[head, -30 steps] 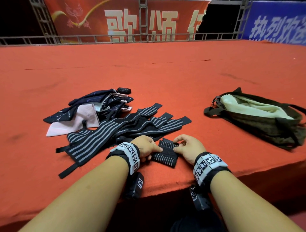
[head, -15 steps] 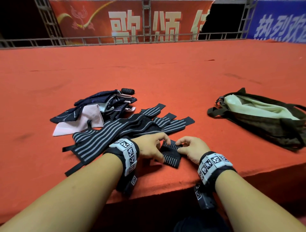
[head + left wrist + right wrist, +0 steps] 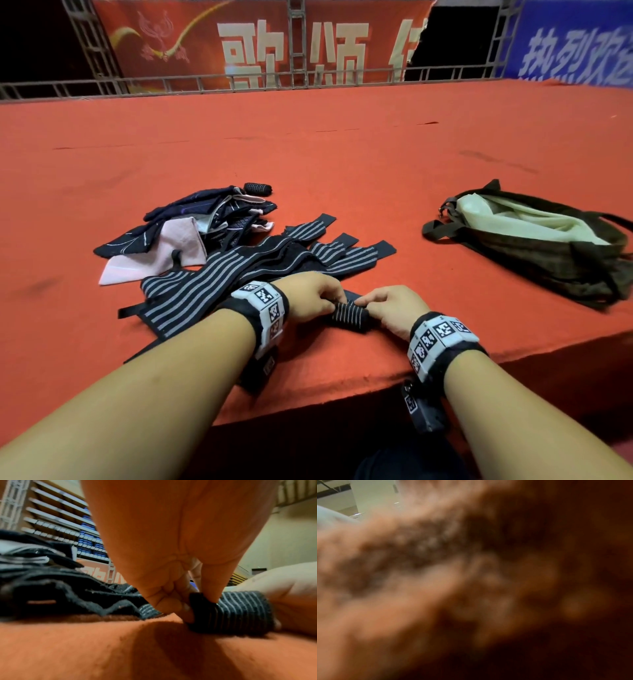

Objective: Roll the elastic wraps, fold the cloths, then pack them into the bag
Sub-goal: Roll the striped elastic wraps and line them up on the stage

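Nearest the stage edge, the flat strip seen a second ago is now a short striped roll (image 3: pixel 349 317) lying on the red carpet (image 3: pixel 342 154). The left hand (image 3: pixel 310 296) pinches its left end between thumb and fingertips, and the right hand (image 3: pixel 390 308) curls round the right end. I judge this wrap about half rolled. Behind lie the loose wraps (image 3: pixel 212 277), then the unfolded cloths (image 3: pixel 191 222) with one finished roll (image 3: pixel 257 188); the bag (image 3: pixel 548 250) sits open, well off right

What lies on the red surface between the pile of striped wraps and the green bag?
Head view: only bare red carpet lies between the striped wraps and the bag.
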### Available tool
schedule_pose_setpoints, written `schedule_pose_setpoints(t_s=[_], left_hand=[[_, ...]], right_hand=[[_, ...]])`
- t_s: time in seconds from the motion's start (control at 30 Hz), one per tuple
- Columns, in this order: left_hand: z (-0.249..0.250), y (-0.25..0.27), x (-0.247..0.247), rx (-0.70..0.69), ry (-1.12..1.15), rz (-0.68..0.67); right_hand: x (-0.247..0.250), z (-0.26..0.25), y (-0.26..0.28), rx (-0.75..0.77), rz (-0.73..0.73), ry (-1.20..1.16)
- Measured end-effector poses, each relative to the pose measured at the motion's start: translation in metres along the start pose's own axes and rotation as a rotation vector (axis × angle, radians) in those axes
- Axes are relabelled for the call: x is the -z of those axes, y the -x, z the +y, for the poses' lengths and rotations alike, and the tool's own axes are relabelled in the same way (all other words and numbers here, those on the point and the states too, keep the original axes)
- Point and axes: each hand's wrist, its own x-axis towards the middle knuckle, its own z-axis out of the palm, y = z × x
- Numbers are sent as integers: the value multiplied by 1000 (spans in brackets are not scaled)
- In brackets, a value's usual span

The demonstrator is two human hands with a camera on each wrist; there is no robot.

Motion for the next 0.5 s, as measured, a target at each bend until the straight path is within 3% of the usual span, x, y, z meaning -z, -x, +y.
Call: schedule_pose_setpoints(t_s=[0.17,0.33,0.5], left_hand=[[-3,-17,-12,108,49,115],[-4,-29,-18,199,31,201],[-1,-31,-16,339,116,200]], right_hand=[[0,-4,0,-107,-34,-213],[0,5,1,35,-9,-99],[-3,11,-4,54,41,-22]])
